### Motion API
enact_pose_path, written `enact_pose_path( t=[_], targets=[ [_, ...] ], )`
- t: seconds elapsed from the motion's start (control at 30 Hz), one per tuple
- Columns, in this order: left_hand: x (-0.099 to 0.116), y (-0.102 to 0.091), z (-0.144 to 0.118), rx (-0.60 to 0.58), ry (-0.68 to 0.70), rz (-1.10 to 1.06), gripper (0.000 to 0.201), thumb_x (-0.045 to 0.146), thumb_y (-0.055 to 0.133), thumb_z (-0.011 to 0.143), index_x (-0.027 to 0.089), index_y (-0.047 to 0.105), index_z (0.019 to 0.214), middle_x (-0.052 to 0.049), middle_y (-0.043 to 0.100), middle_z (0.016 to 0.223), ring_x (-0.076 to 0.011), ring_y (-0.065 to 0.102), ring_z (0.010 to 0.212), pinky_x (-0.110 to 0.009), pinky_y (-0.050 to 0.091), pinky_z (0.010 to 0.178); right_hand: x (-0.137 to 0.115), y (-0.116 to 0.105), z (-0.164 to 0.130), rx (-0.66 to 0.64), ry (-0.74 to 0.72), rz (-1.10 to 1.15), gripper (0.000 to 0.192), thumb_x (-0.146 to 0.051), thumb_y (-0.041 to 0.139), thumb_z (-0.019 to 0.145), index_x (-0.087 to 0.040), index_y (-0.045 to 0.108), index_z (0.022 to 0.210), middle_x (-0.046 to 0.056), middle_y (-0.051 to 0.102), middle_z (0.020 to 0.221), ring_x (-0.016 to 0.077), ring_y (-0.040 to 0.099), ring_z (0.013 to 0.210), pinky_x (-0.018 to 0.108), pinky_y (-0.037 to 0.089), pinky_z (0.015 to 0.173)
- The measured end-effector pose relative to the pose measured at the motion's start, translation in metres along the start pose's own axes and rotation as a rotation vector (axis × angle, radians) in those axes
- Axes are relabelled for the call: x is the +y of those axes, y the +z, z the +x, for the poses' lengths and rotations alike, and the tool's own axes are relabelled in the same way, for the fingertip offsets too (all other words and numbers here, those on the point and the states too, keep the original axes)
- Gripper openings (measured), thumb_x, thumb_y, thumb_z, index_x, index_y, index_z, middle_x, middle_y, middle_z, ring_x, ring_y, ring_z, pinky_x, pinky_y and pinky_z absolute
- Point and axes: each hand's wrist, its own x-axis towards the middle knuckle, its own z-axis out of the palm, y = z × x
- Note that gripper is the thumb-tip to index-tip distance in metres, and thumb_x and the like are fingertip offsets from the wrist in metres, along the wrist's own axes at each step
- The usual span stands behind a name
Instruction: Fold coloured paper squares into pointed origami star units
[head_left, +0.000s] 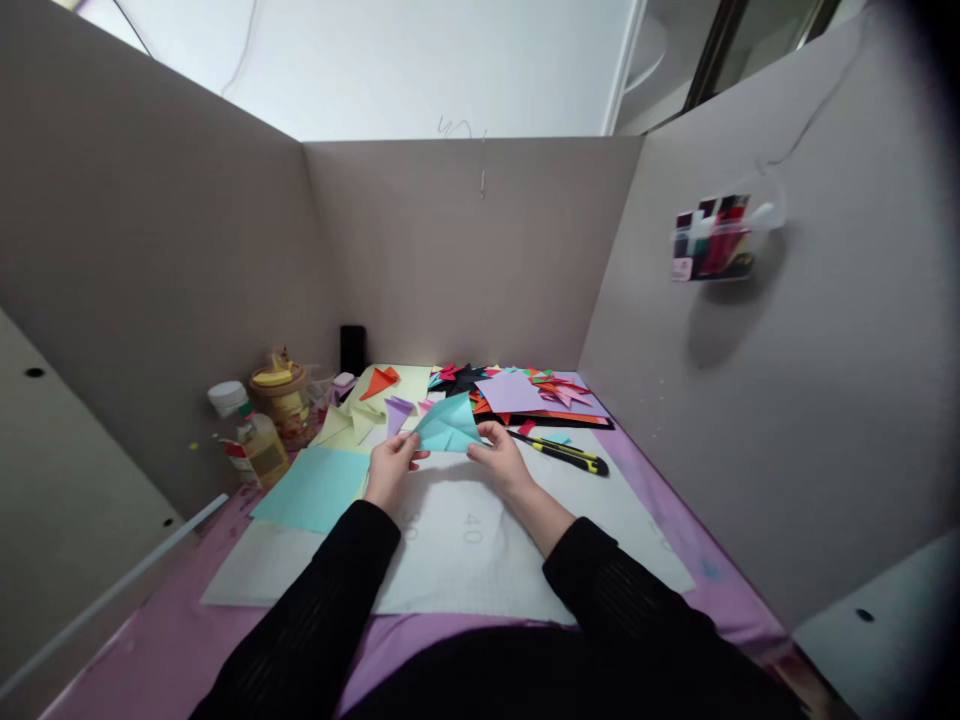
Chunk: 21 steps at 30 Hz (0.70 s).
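Between my two hands is a folded piece of light blue paper (450, 428), raised a little above the white mat and creased into a pointed shape. My left hand (393, 468) pinches its left edge between thumb and fingers. On the right side, my right hand (501, 458) grips the other edge the same way. A flat light blue sheet (315, 490) lies left of my left hand. Just behind the held paper stands a small purple folded piece (398, 414). To the right of my right hand rests a yellow and black box cutter (568, 454).
A white mat (480, 575) with printed numbers covers the pink cloth. At the back are colourful folded papers (461, 377), a lilac sheet (510, 392) and an orange piece (380, 382). Left stand a glue bottle (253, 440) and a jar (287, 405). Grey panels (472, 250) enclose the table.
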Motion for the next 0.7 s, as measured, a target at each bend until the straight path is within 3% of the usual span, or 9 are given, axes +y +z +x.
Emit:
enact_pose_path(
  t=[0.1, 0.3, 0.5, 0.7],
  targets=[
    [-0.0002, 0.0014, -0.0003, -0.017, 0.008, -0.009, 0.036, 0.04, 0.066, 0.071, 0.011, 0.066, 0.092, -0.008, 0.07, 0.08, -0.0181, 0.068, 0.071, -0.019, 0.045, 0.047, 0.0001, 0.0012, 0.0, 0.003, 0.049, 0.112, 0.027, -0.017, 0.067, 0.057, -0.021, 0.052, 0.08, -0.003, 0.055, 0.081, 0.0118, 0.054, 0.07, 0.025, 0.049, 0.063],
    [-0.0031, 0.0014, 0.0012, -0.047, 0.0, -0.034, 0.036, 0.036, 0.066, 0.072, 0.012, 0.066, 0.099, -0.008, 0.07, 0.083, -0.017, 0.068, 0.07, -0.019, 0.047, 0.05, -0.0032, 0.0012, -0.0004, -0.017, 0.203, 0.321, 0.024, -0.013, 0.069, 0.052, -0.02, 0.056, 0.071, -0.002, 0.058, 0.095, 0.0124, 0.055, 0.075, 0.03, 0.051, 0.07],
    [-0.0027, 0.0009, 0.0011, -0.073, 0.003, -0.052, 0.041, 0.039, 0.067, 0.07, 0.012, 0.065, 0.102, -0.008, 0.07, 0.085, -0.0172, 0.068, 0.074, -0.02, 0.048, 0.056, -0.0084, -0.0024, -0.0012, -0.086, 0.289, 0.374, 0.022, -0.024, 0.072, 0.057, -0.021, 0.062, 0.077, 0.0, 0.058, 0.083, 0.0157, 0.056, 0.074, 0.036, 0.052, 0.069],
    [0.0038, 0.0011, -0.0024, -0.142, 0.009, -0.041, 0.045, 0.042, 0.068, 0.067, 0.012, 0.065, 0.101, -0.008, 0.07, 0.084, -0.0175, 0.067, 0.073, -0.023, 0.049, 0.059, -0.0052, -0.0071, 0.0037, -0.071, 0.225, 0.09, 0.024, -0.03, 0.074, 0.056, -0.018, 0.06, 0.072, -0.001, 0.06, 0.071, 0.0133, 0.055, 0.065, 0.028, 0.049, 0.062]
  ],
)
